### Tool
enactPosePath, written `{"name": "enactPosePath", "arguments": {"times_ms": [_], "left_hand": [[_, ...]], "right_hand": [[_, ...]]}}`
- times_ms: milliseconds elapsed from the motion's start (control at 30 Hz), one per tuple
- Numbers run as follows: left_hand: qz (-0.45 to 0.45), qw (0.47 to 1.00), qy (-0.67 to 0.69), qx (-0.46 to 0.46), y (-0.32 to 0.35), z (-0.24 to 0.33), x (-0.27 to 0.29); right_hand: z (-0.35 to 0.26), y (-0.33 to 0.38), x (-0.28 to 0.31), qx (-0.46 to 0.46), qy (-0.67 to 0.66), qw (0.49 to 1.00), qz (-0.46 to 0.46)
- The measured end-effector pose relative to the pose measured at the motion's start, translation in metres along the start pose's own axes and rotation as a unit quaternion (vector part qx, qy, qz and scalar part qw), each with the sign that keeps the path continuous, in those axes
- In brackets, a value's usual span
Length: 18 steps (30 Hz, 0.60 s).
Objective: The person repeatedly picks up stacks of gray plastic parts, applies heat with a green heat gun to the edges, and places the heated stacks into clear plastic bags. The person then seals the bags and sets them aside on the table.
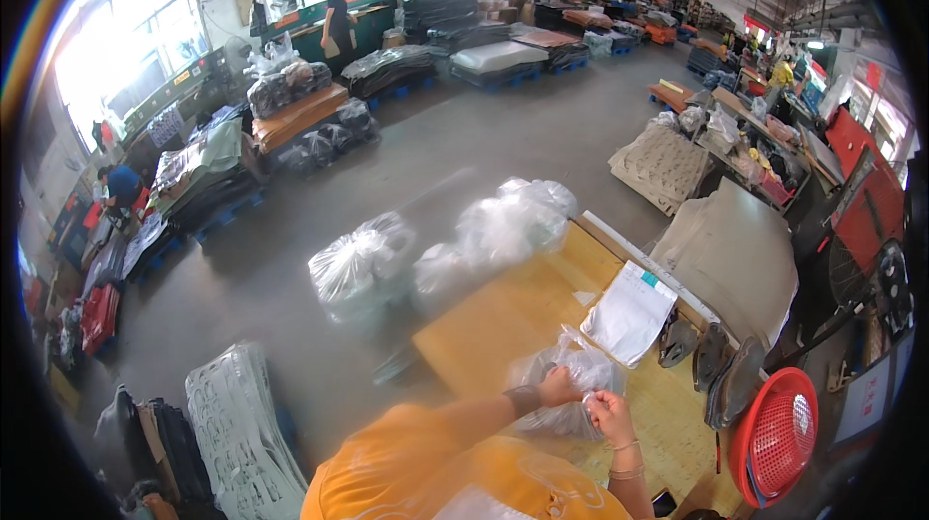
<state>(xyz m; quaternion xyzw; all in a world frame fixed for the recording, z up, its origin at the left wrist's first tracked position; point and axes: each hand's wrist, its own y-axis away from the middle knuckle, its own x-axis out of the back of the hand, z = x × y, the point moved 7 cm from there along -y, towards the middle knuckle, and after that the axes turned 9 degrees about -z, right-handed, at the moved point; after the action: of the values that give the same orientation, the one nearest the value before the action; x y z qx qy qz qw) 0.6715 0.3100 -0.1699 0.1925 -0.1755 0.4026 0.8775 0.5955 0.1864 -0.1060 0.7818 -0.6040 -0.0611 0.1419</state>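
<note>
A clear plastic bag (563, 421) sits on the yellow wooden table (503, 326), its top gathered and crumpled. My left hand (558, 386) is closed around the bunched neck of the bag, with a dark band on that wrist. Just to its right, my right hand (610, 416) pinches a twisted piece of the same plastic between fingers and thumb. What the bag holds cannot be made out. Beyond my hands lies a white paper sheet (631, 312) on the table.
Filled clear bags (363, 264) stand on the floor past the table. At the right are a red plastic basket (782, 438), several dark flat pieces (735, 380) and a large beige sheet (731, 259). Stacked sheets (242, 433) stand lower left. A person (337, 22) stands far off.
</note>
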Motion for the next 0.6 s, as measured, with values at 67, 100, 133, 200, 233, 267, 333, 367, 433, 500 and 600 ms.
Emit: {"name": "enactPosePath", "arguments": {"times_ms": [67, 100, 133, 200, 233, 267, 333, 367, 433, 500, 600], "left_hand": [[0.032, 0.999, 0.021, -0.034, 0.003, 0.002, 0.006], [0.008, 0.999, 0.032, -0.034, 0.002, 0.001, 0.003], [-0.017, 0.998, 0.044, -0.033, 0.0, -0.001, 0.0], [-0.048, 0.998, 0.027, -0.038, -0.006, -0.006, -0.003], [-0.054, 0.998, -0.004, -0.043, -0.009, -0.008, -0.003], [-0.068, 0.995, -0.052, -0.044, -0.013, -0.01, -0.005], [-0.082, 0.98, -0.141, -0.114, -0.019, -0.006, -0.008], [-0.122, 0.961, -0.211, -0.129, -0.021, -0.006, -0.015], [-0.165, 0.941, -0.262, -0.137, -0.024, -0.007, -0.019], [-0.196, 0.924, -0.291, -0.152, -0.023, -0.005, -0.021], [-0.201, 0.92, -0.297, -0.16, -0.022, 0.001, -0.018]], "right_hand": [[-0.008, -0.001, 0.002, 0.012, 0.028, 0.999, -0.018], [-0.008, -0.002, 0.008, -0.001, 0.045, 0.999, -0.013], [-0.005, -0.002, 0.018, 0.008, -0.053, 0.998, 0.017], [0.01, -0.005, 0.039, 0.023, -0.234, 0.968, 0.085], [0.021, -0.007, 0.047, -0.016, -0.155, 0.982, 0.106], [0.03, -0.01, 0.048, -0.025, -0.078, 0.992, 0.097], [0.062, -0.016, 0.041, -0.12, -0.018, 0.988, 0.091], [0.059, -0.023, 0.032, -0.049, 0.015, 0.997, 0.053], [0.057, -0.028, 0.017, 0.02, 0.11, 0.994, 0.013], [0.059, -0.032, 0.011, 0.022, -0.046, 0.999, -0.002], [0.045, -0.034, 0.016, 0.043, -0.183, 0.982, 0.006]]}}
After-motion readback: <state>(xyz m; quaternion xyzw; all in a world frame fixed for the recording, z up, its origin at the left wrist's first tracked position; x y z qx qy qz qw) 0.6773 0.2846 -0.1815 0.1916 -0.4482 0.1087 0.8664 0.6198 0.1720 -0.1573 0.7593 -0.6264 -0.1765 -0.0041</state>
